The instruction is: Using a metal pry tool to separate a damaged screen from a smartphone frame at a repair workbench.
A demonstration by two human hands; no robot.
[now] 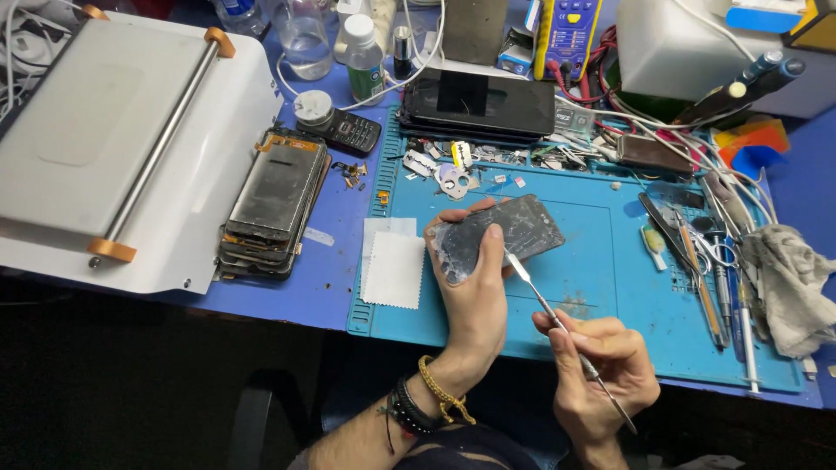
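My left hand (475,300) grips a dark phone screen panel (514,231) with a cracked, smeared surface, held tilted above the blue work mat (592,278); my thumb lies across its near edge. My right hand (605,370) holds a thin metal spudger (557,318) like a pen. Its flat tip touches the lower edge of the panel beside my left thumb. Bracelets circle my left wrist.
A stack of phone screens (274,204) lies left of the mat beside a white machine (122,130). A white cloth (394,270) rests on the mat. Tweezers and scissors (710,261) and a grey rag (797,283) sit right. Phones, bottles, a multimeter (566,35) and cables crowd the back.
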